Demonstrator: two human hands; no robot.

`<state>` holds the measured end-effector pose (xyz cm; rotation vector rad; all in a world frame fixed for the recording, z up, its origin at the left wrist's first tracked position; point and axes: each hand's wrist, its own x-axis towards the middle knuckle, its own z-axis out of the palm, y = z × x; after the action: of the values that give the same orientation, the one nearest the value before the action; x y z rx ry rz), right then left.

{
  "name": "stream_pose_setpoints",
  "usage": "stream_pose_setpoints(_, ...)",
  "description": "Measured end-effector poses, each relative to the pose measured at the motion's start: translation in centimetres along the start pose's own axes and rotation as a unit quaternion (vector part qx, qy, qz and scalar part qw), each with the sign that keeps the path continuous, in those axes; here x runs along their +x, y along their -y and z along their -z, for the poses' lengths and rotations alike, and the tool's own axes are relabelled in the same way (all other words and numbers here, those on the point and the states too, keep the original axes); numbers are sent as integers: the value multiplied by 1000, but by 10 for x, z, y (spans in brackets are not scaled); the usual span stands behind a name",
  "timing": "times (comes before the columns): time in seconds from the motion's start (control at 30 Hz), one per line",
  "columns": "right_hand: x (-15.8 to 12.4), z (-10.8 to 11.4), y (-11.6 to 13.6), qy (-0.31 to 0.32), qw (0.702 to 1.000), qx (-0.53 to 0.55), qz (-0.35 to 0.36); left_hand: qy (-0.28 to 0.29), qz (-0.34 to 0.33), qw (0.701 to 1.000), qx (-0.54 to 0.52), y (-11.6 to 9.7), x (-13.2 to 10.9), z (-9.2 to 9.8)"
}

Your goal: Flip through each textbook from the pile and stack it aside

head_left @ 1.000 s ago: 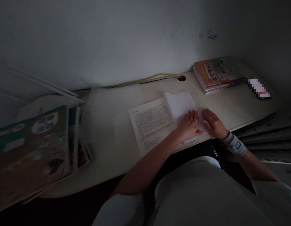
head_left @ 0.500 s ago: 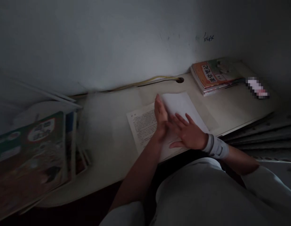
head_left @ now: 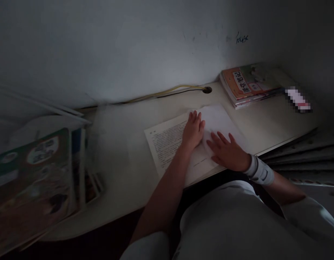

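Observation:
A printed sheet (head_left: 167, 144) lies on the desk in front of me, with lines of small text on its left part. Over its right side spreads a blank white sheet (head_left: 218, 115). My left hand (head_left: 193, 130) lies open, palm down, where the printed text meets the white sheet. Just to the right, my right hand (head_left: 228, 151) is flat with fingers spread over the white sheet's near part. A grey band (head_left: 260, 169) is around my right wrist. Whether the two sheets are joined I cannot tell.
A stack of books (head_left: 242, 85) stands at the back right, beside a blurred-out phone-like object (head_left: 299, 99). Large books (head_left: 34, 187) fill the left end of the desk (head_left: 123, 155). A yellow cable (head_left: 167, 90) runs along the wall into a round hole (head_left: 207, 90).
My left hand has turned from standing on edge to lying palm down. My right hand has slid to the right, away from the left. More of the printed sheet shows between them.

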<state>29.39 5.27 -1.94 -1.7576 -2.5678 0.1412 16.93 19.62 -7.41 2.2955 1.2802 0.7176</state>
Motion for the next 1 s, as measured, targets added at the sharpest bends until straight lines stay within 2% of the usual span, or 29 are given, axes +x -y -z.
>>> stream_pose_setpoints(0.13, 2, -13, -2, -35, 999, 14, 30, 20, -6, 995, 99, -8, -4, 3)
stream_pose_setpoints(0.3, -5, -21, -6, -35, 999, -6, -12, 14, 20, 991, 128, -21, -6, -2)
stream_pose_setpoints(0.37, -10, -18, -1, -52, 999, -10, 7, 6, 39, 994, 105, -21, -3, -6)
stream_pose_setpoints(0.47, -15, -16, 10, -62, 995, 4, 82, -24, 52, 998, 29, -16, 2, -10)
stream_pose_setpoints(0.57, -18, -20, 14, -51, 995, 9, 82, -56, 31, 996, -59, -9, 4, -11)
stream_pose_setpoints(0.63, -19, -23, 12, -35, 996, 16, 74, -60, 20, 995, -79, -9, 2, -10)
stream_pose_setpoints(0.7, -21, -24, 11, -20, 996, 33, 85, -41, 16, 998, -47, -14, -1, -8)
stream_pose_setpoints(0.77, -24, -23, 10, -8, 994, 45, 96, 5, 3, 1000, 14, -22, -5, -5)
stream_pose_setpoints(0.87, -30, -17, -1, -5, 996, 48, 79, 80, -49, 993, 66, -32, -10, 0)
stream_pose_setpoints(0.93, -35, -13, -21, -16, 996, 65, 65, 101, -79, 989, 70, -35, -13, 2)
stream_pose_setpoints(1.0, -39, -10, -52, -47, 991, 114, 51, 95, -86, 989, 76, -36, -14, 3)
